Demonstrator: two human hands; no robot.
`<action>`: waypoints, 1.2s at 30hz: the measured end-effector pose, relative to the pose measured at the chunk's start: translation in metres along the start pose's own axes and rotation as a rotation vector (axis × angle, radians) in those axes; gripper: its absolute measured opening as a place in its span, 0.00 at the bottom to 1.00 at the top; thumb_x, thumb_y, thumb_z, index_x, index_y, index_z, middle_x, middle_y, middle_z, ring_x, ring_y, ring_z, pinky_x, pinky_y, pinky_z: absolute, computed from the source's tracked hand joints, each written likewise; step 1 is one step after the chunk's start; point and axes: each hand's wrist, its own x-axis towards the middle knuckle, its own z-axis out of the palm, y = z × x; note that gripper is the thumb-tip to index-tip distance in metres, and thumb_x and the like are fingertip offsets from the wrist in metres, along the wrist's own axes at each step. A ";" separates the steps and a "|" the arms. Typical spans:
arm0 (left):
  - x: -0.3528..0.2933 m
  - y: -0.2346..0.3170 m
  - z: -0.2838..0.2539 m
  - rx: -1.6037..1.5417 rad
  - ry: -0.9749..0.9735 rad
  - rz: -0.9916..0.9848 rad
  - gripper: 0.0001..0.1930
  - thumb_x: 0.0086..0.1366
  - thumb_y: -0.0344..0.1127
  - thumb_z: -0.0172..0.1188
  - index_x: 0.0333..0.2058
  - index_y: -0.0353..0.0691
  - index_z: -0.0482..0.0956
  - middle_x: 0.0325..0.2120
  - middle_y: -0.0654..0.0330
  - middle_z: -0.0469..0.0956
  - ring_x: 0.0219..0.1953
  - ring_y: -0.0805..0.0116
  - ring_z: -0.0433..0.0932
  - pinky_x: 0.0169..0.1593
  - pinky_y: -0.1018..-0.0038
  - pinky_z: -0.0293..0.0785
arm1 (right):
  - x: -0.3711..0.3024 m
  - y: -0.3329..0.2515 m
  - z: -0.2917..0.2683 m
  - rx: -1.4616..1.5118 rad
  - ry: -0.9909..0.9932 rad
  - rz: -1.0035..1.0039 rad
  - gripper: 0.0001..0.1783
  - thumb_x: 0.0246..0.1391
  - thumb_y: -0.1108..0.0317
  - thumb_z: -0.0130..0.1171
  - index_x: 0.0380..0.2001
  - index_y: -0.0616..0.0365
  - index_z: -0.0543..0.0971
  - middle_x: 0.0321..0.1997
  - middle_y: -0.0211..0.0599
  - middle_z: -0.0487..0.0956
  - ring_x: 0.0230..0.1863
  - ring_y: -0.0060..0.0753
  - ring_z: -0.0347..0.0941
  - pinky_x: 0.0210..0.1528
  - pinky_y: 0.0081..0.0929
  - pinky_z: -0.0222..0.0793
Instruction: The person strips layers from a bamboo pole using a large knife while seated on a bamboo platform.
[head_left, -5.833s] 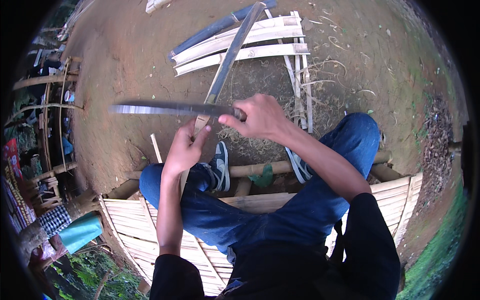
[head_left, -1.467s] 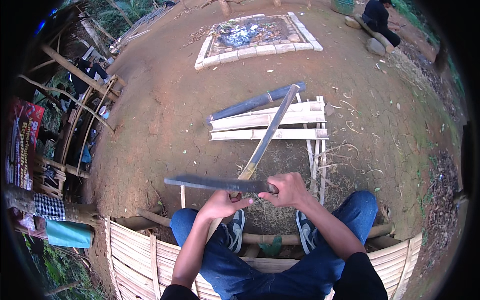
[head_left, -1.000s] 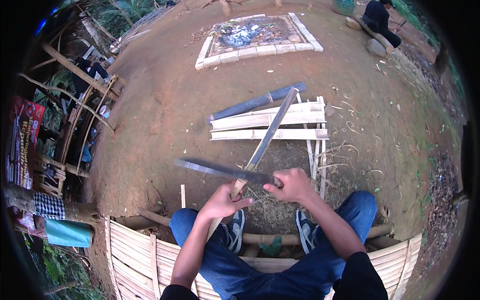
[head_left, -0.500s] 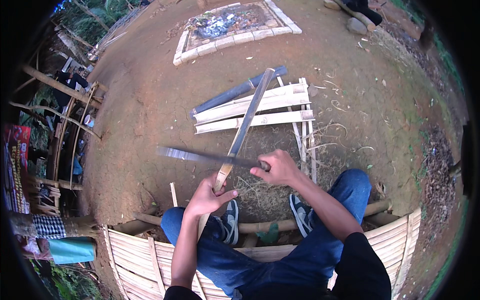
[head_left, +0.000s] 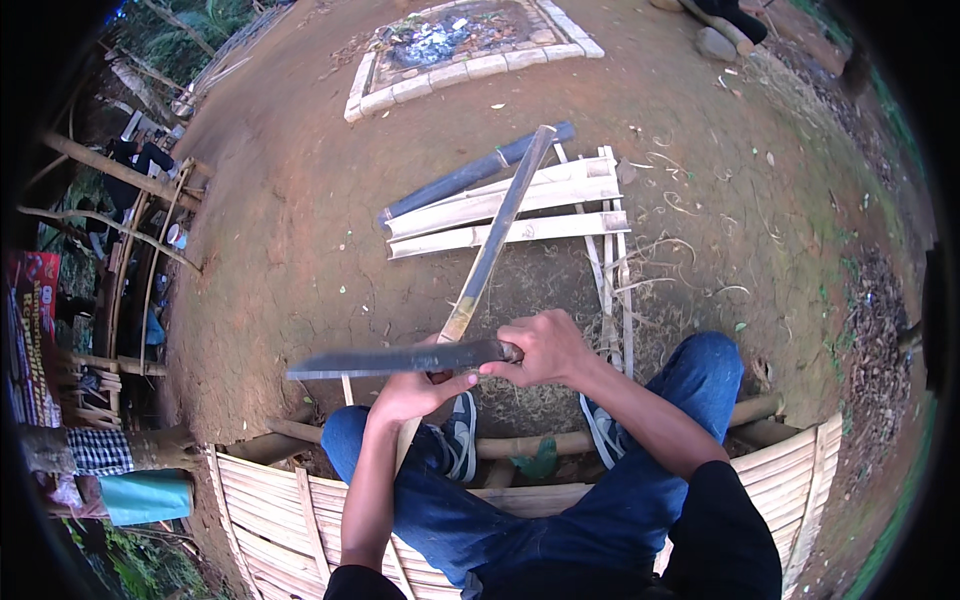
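My left hand [head_left: 408, 397] is closed round the lower part of a long bamboo strip [head_left: 497, 232], dark on its outer face and paler near my grip. The strip slants up and away to the right, its tail running down by my left thigh. Closed on the short handle of a machete [head_left: 400, 360], my right hand [head_left: 545, 348] sits just right of my left. The dark blade points left and lies across the strip right above my left fingers, covering some of them. It is slightly blurred.
Beyond the strip lie pale split bamboo pieces [head_left: 520, 232] and a dark bamboo pole [head_left: 470, 180], with curled shavings [head_left: 670, 255] to their right. A bordered fire pit [head_left: 430, 88] with ash is farther off. Under me is a bamboo-slat seat [head_left: 270, 515]. A person [head_left: 130, 175] is at far left.
My right hand has drawn the machete down along the strip, from above my left hand to right over its fingers. My left hand has stayed in place.
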 end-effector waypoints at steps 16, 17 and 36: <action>0.002 0.004 0.001 -0.125 -0.063 -0.107 0.19 0.52 0.33 0.73 0.40 0.39 0.76 0.20 0.75 0.63 0.23 0.83 0.59 0.25 0.81 0.57 | -0.006 0.000 0.000 -0.108 0.089 -0.043 0.31 0.45 0.34 0.61 0.13 0.53 0.77 0.10 0.33 0.71 0.11 0.36 0.70 0.13 0.33 0.63; 0.002 0.004 0.001 -0.136 -0.076 -0.109 0.19 0.51 0.32 0.73 0.40 0.39 0.76 0.20 0.75 0.63 0.23 0.83 0.59 0.25 0.81 0.57 | -0.005 0.001 -0.001 -0.108 0.095 -0.032 0.31 0.45 0.34 0.61 0.13 0.53 0.77 0.10 0.33 0.71 0.11 0.36 0.70 0.13 0.33 0.63; -0.001 -0.008 -0.002 -0.142 -0.088 -0.130 0.17 0.52 0.29 0.71 0.30 0.44 0.66 0.17 0.77 0.56 0.21 0.85 0.54 0.25 0.81 0.52 | 0.006 0.062 -0.019 0.269 0.016 0.654 0.35 0.60 0.36 0.47 0.16 0.56 0.76 0.08 0.26 0.66 0.08 0.22 0.59 0.11 0.27 0.57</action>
